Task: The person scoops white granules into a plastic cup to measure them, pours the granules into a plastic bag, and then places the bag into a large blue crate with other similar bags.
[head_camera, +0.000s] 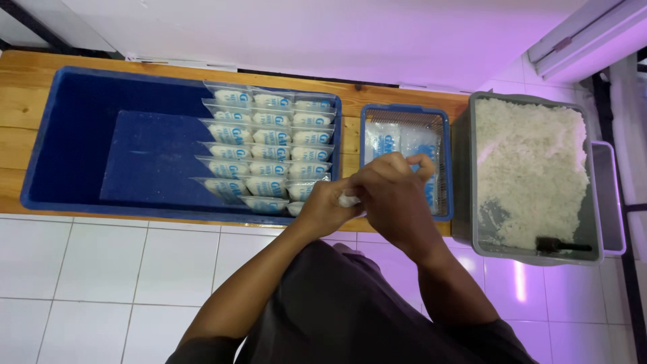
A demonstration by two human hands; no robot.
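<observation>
My left hand and my right hand meet over the front edge of a wooden bench, between a large blue tub and a small blue basket. Together they pinch a small clear plastic packet filled with something white; most of it is hidden by my fingers. The large blue tub holds several rows of filled packets stacked at its right end. The small blue basket holds flat empty printed bags.
A grey bin at the right is filled with white granular material, with a dark scoop lying at its front. The wooden bench runs along a white wall. White tiled floor lies below.
</observation>
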